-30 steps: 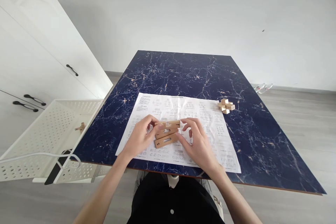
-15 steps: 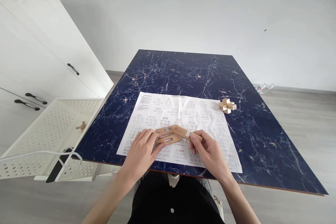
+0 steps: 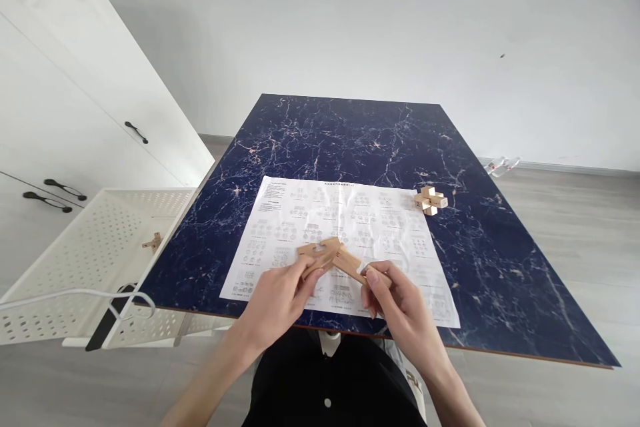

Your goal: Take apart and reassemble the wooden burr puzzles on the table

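My left hand is closed on a flat wooden puzzle piece, pinched between thumb and fingers. My right hand grips the near end of another wooden puzzle piece, whose far end meets the left one. A notched wooden piece lies just beyond my left fingers on the printed instruction sheet. Whether the held pieces are joined or only touching, I cannot tell. My fingers cover parts of both.
An assembled wooden burr puzzle sits at the sheet's right edge on the blue marbled table. Left of the table stands a white perforated basket holding a small wooden puzzle. A white cable crosses the basket.
My left hand has lifted and tilted its slotted piece, which lay flatter before. The piece in my right hand has turned, its near end coming lower toward me.
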`<state>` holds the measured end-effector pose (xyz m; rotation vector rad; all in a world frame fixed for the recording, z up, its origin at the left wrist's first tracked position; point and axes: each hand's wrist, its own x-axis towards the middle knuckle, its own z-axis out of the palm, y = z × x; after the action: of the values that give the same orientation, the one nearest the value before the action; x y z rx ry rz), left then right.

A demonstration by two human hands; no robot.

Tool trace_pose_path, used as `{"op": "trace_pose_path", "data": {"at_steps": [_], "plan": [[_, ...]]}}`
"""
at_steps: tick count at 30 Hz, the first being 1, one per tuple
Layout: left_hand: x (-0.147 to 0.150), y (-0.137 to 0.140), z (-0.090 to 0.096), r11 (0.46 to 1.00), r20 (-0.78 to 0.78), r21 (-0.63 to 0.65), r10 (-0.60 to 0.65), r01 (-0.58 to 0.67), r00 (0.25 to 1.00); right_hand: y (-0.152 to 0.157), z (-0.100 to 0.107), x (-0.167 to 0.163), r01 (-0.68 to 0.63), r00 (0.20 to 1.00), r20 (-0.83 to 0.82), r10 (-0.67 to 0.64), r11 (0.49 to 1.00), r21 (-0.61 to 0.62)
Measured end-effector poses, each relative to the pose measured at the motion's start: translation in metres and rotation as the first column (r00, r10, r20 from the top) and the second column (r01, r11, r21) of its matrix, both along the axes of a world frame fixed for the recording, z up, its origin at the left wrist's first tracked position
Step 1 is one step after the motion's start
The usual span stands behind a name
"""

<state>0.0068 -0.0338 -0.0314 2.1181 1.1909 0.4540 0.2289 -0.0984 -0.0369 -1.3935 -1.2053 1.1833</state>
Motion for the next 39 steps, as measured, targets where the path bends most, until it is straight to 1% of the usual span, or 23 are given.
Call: {"op": "trace_pose_path", "data": {"at_steps": [2, 3, 4, 6, 8, 11, 15, 19, 22, 27, 33, 36, 39], "plan": [[0.002, -0.003, 0.005, 0.992, 0.129, -0.112, 0.064, -0.049, 0.99, -0.001, 0.0, -0.005, -0.005, 1.0, -0.021, 0.005, 1.0, -0.007], [0.004, -0.004, 0.007, 0.989, 0.184, -0.133, 0.09, -0.066, 0.979, 0.0, 0.0, -0.008, -0.003, 1.0, -0.022, 0.003, 1.0, -0.009], [0.005, -0.006, 0.008, 0.988, 0.224, -0.134, 0.111, -0.082, 0.968, 0.001, 0.001, -0.011, 0.003, 1.0, -0.013, -0.003, 1.0, -0.009], [0.009, -0.01, 0.008, 0.988, 0.255, -0.107, 0.136, -0.112, 0.957, 0.003, 0.002, -0.017, 0.022, 0.999, 0.029, -0.022, 1.0, -0.007], [0.01, -0.013, 0.004, 0.988, 0.247, -0.053, 0.151, -0.142, 0.957, 0.005, 0.003, -0.022, 0.042, 0.997, 0.066, -0.042, 0.999, -0.002], [0.009, -0.016, -0.005, 0.985, 0.222, 0.06, 0.145, -0.162, 0.964, 0.008, 0.005, -0.026, 0.06, 0.996, 0.066, -0.059, 0.998, -0.019], [0.004, -0.016, -0.015, 0.968, 0.193, 0.215, 0.09, -0.131, 0.977, 0.009, 0.008, -0.026, 0.073, 0.992, 0.103, -0.069, 0.997, -0.031], [0.0, -0.017, -0.018, 0.937, 0.126, 0.335, 0.057, -0.096, 0.99, 0.008, 0.014, -0.025, 0.066, 0.985, 0.161, -0.063, 0.998, -0.015], [-0.001, -0.016, -0.016, 0.926, 0.108, 0.363, 0.065, -0.1, 0.992, 0.008, 0.017, -0.025, 0.064, 0.982, 0.179, -0.062, 0.998, -0.006], [-0.004, -0.014, -0.015, 0.937, 0.109, 0.343, 0.024, -0.06, 0.994, 0.006, 0.016, -0.025, 0.04, 0.977, 0.21, -0.039, 0.999, 0.002], [-0.003, -0.016, -0.016, 0.921, 0.131, 0.378, 0.047, -0.094, 0.99, 0.003, 0.018, -0.028, 0.062, 0.964, 0.259, -0.067, 0.998, 0.028], [-0.006, -0.012, -0.011, 0.918, 0.105, 0.392, 0.015, -0.055, 0.994, 0.005, 0.021, -0.025, 0.02, 0.968, 0.249, -0.02, 1.0, 0.001], [-0.009, -0.005, -0.007, 0.907, 0.102, 0.422, -0.058, 0.01, 0.993, 0.006, 0.023, -0.021, -0.014, 0.973, 0.229, 0.018, 1.0, -0.02]]}}
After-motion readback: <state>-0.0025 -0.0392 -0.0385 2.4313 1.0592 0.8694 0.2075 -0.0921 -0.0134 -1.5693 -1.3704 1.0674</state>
